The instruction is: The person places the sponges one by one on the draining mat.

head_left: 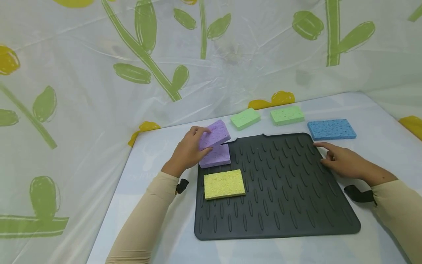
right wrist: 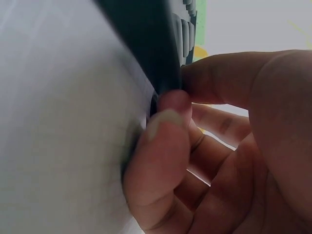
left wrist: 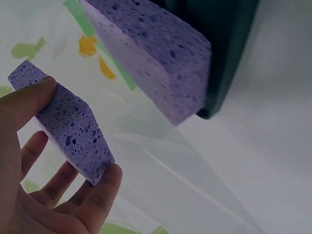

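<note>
My left hand [head_left: 189, 148] grips a purple sponge [head_left: 215, 134], with the thumb on one face and the fingers along the other side. This sponge [left wrist: 78, 124] is tilted, above a second purple sponge [head_left: 215, 157], which lies at the mat's top left. That lower sponge [left wrist: 151, 53] looms large in the left wrist view. My right hand [head_left: 349, 163] pinches the right edge of the dark ridged mat [head_left: 280, 198], near its top right corner. In the right wrist view, thumb and fingertips [right wrist: 165, 141] meet at the mat's edge [right wrist: 146, 44].
A yellow sponge [head_left: 225, 184] lies on the mat's left part. Beyond the mat's far edge are two green sponges, one left [head_left: 245, 118] and one right [head_left: 287, 116], and a blue sponge [head_left: 331, 129]. A leaf-patterned sheet [head_left: 230, 69] hangs behind the white table [head_left: 141, 205].
</note>
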Motion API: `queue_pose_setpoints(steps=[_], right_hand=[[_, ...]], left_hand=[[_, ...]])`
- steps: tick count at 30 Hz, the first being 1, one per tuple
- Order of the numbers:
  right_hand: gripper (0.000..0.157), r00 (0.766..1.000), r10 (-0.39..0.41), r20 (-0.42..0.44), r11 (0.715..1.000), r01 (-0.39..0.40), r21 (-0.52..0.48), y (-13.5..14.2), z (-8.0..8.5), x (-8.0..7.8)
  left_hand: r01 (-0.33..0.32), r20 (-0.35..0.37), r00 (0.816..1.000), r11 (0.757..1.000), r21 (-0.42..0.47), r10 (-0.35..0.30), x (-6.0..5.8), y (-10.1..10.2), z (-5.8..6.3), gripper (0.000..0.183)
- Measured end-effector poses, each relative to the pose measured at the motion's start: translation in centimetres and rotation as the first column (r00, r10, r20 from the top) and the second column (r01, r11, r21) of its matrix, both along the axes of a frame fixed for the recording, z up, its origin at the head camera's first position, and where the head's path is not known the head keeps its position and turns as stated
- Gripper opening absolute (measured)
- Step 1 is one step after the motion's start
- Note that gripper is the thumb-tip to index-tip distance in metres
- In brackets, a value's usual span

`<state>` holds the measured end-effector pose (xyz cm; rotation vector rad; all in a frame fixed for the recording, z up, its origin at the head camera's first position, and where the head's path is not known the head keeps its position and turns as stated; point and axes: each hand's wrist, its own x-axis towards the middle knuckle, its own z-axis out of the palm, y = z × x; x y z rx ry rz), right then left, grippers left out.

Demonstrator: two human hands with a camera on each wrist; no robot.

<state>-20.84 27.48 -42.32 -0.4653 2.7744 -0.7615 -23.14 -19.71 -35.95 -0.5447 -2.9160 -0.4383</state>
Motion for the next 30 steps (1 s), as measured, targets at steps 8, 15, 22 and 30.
queue_pose_setpoints(steps=[8,15,22,30], right_hand=[[0.057,1.0,0.003,0.005,1.0,-0.003,-0.003,-0.1,0.1,0.1],[0.057,1.0,0.001,0.006,1.0,-0.001,-0.004,-0.1,0.3,0.1],[0.057,1.0,0.005,0.0,1.0,-0.005,-0.008,0.1,0.3,-0.1],[0.058,1.0,0.01,0.001,1.0,-0.01,-0.016,0.1,0.1,-0.1]], left_hand=[[0.077,-0.014,0.997,0.996,-0.055,-0.078,0.4,1.9,0.6,0.058],[0.115,0.004,0.993,0.987,-0.112,-0.115,0.5,3.8,1.1,0.057],[0.168,0.024,0.986,0.974,-0.153,-0.166,0.2,5.6,1.4,0.056],[0.235,0.015,0.971,0.94,-0.246,-0.239,0.0,7.5,1.0,0.056]])
